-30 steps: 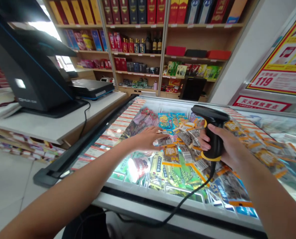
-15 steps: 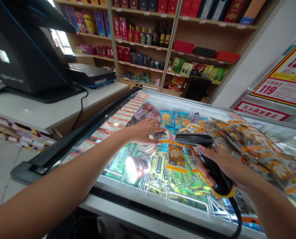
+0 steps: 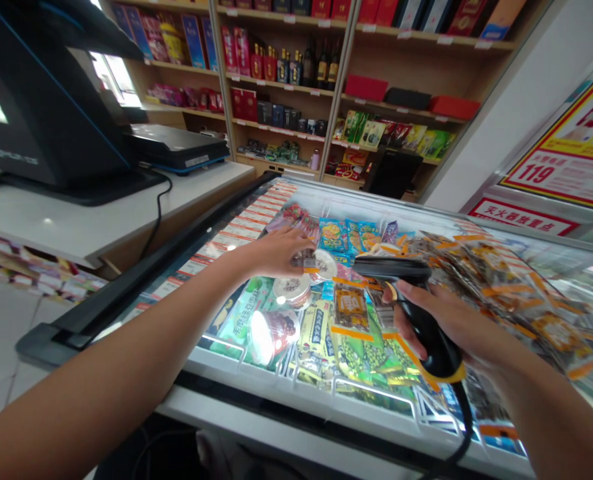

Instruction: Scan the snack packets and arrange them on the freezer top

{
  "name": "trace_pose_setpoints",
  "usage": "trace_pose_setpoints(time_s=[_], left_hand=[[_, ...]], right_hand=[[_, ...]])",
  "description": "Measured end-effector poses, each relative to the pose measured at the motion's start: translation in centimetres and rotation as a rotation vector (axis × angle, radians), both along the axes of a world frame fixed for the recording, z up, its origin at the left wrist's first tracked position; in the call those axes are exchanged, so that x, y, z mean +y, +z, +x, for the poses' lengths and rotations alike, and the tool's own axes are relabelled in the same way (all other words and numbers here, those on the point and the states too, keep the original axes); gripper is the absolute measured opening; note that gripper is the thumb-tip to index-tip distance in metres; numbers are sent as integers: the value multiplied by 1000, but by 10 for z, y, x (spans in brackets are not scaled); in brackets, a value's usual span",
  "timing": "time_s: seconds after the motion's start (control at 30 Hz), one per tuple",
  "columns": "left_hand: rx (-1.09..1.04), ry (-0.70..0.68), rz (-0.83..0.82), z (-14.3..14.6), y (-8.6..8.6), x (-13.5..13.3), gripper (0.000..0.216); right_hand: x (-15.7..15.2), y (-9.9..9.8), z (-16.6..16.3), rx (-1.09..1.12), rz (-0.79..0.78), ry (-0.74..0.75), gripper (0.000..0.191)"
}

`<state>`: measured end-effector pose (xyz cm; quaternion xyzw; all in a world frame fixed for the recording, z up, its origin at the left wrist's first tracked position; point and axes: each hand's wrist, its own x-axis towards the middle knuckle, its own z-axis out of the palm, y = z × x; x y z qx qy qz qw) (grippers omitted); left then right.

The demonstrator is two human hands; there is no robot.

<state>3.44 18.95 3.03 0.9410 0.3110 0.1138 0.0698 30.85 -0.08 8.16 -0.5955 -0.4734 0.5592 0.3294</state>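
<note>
My right hand (image 3: 456,327) is closed around the handle of a black barcode scanner (image 3: 406,300) with a yellow ring at its base; its head points left, low over the packets. My left hand (image 3: 279,252) reaches over the open freezer chest (image 3: 296,393) and pinches a small round tub with a white lid (image 3: 319,264). A second round tub (image 3: 291,291) lies just below it. Colourful ice-cream packets (image 3: 349,320) fill the chest beneath both hands. The scanner's cable (image 3: 464,433) hangs down past the front rim.
A white counter (image 3: 76,227) on the left carries a black till screen (image 3: 41,113) and a flat black device (image 3: 176,148). The freezer's black sliding-lid rail (image 3: 141,280) runs along its left side. Shelves of boxes and bottles (image 3: 296,67) stand behind. A red-yellow poster (image 3: 571,147) hangs at right.
My right hand has tipped the scanner from upright to pointing left and lowered it. My left hand moved slightly back and lifted a round tub from among the packets. The view shifted down-left.
</note>
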Motion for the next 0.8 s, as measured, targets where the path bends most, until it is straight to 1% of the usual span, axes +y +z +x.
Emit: trace_pose_setpoints(time_s=[0.07,0.17,0.23,0.3,0.33,0.37,0.4,0.47,0.5,0.53,0.57,0.63,0.7,0.8], left_hand=[[70,140,41,-14,2,11,54],[117,311,38,-34,3,27,55],[90,380,33,-39,5,31,50],[11,386,51,-32,9,24,46],[-35,343,62,-25,11,17,45],[-83,271,72,-16,13,6,46],[-111,159,57,-6,15,-7,47],[-149,-176,-54,15,15,-36,44],[-134,-323,-125,24,14,-49,48],[-99,-424,-159,31,12,-61,54],[-84,-458,-147,37,10,-70,62],[-36,-444,-85,43,6,-81,71],[6,-395,-3,45,4,-82,65],[36,-378,91,45,5,-77,45]], right_hand=[[2,3,3,31,45,-62,50],[4,7,9,60,90,-176,50],[4,9,12,62,110,-224,50],[4,10,13,64,128,-246,48],[4,11,13,66,132,-255,47],[4,11,12,67,133,-259,46],[4,11,12,68,131,-255,45],[4,12,10,70,129,-236,43],[4,12,10,71,131,-226,42],[4,12,9,76,134,-220,42],[4,12,9,86,134,-221,42],[5,11,10,106,117,-230,41],[5,10,12,121,103,-226,40],[5,10,14,134,107,-192,38]])
